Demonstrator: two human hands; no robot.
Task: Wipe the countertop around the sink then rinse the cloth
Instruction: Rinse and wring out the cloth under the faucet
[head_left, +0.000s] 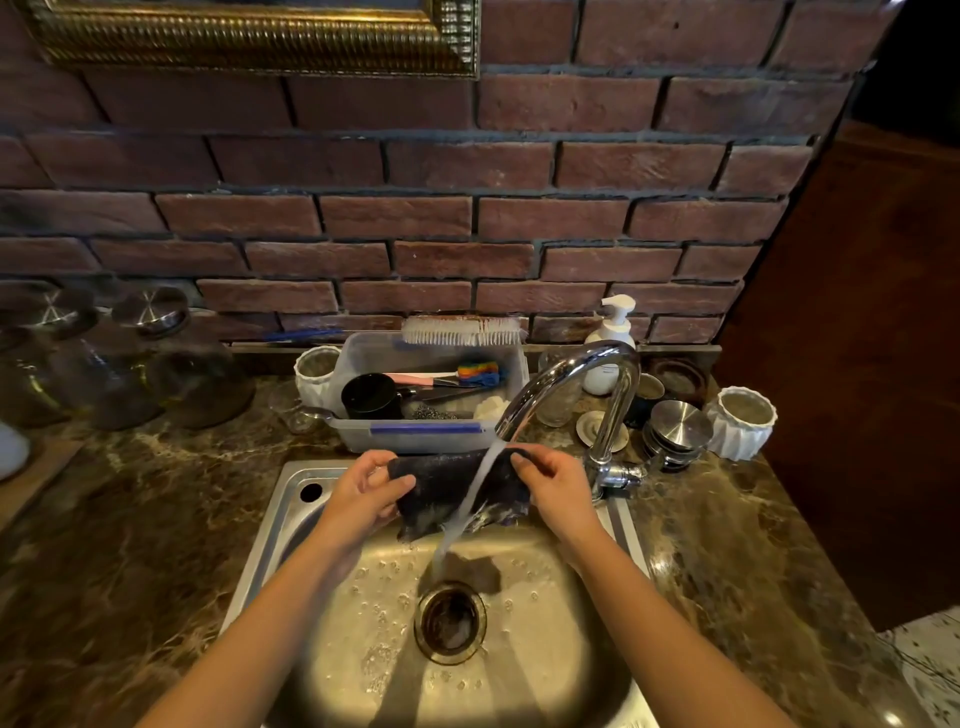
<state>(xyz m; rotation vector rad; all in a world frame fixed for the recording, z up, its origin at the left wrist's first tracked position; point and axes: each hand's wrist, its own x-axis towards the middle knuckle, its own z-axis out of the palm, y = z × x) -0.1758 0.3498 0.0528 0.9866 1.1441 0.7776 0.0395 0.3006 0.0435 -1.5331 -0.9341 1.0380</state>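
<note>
From the head view, we are rinsing: our left hand (371, 491) and right hand (553, 480) are each pinching an end of the dark cloth (457, 491), stretching it between them under the faucet's (571, 379) running stream, above the sink (291, 499). Next, we judge, comes wringing it.

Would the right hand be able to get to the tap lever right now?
Probably yes: the lever sits just beside the right hand with nothing between, though it must first let go of the cloth.
</note>
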